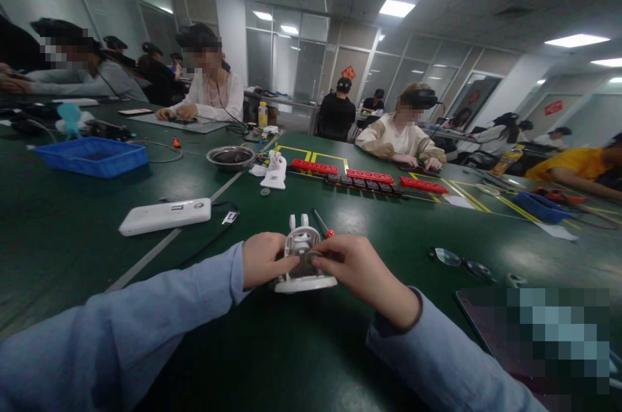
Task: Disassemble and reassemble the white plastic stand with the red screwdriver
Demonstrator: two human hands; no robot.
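In the head view, a white plastic housing (307, 284) with a flat base and two prongs stands at the middle of the table in front of me. My left hand (266, 259) grips its left side, thumb over the near face. From the right, my right hand (354, 264) has thumb and forefinger closed on a small grey disc (312, 257) at the housing's opening; the inside is partly hidden by my fingers. Just behind lies a screwdriver (329, 232) with a red handle. Farther back is a similar white plastic part (275, 173), a small grey disc beside it.
To the left are a white power strip (165, 216), a metal bowl (230, 157) and a blue tray (92, 162). Red trays (370, 177) line the table's middle beyond my hands. Eyeglasses (461, 262) and a dark flat device (486, 334) lie right. Several people sit around.
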